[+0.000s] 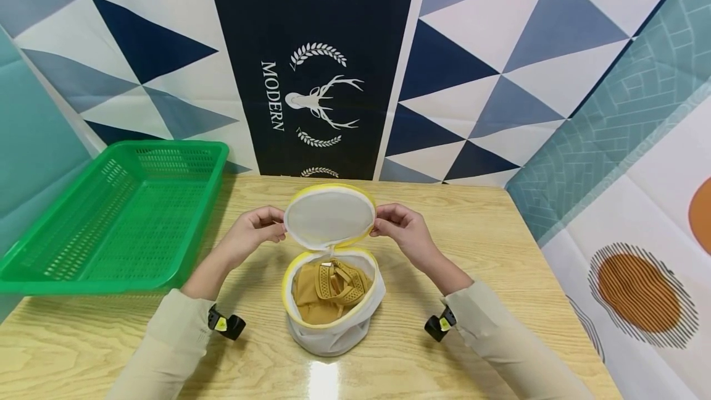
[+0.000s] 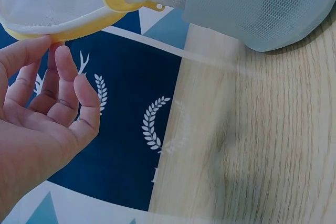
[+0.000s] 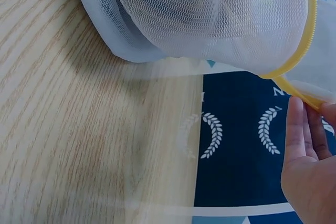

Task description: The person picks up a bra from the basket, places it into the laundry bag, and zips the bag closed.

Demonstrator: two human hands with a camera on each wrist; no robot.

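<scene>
A white mesh laundry bag point(image 1: 328, 338) with yellow zipper trim stands on the table, its round lid point(image 1: 331, 218) raised at the back. Folded mustard-coloured clothing point(image 1: 316, 292) with a perforated band lies inside. My left hand point(image 1: 258, 227) pinches the lid's left edge between thumb and fingers. On the opposite side, my right hand point(image 1: 405, 230) pinches the right edge of the lid. In the left wrist view, thumb and fingertips of the left hand point(image 2: 50, 93) meet at the yellow rim. The right wrist view has the right hand point(image 3: 310, 145) partly cut off at the frame's edge.
A green plastic basket point(image 1: 189, 215) with perforated sides stands at the left of the wooden table point(image 1: 455, 239). Behind the table hangs a patterned cloth point(image 1: 328, 36) with triangles and a deer print. Another printed cloth point(image 1: 627, 202) borders the right side.
</scene>
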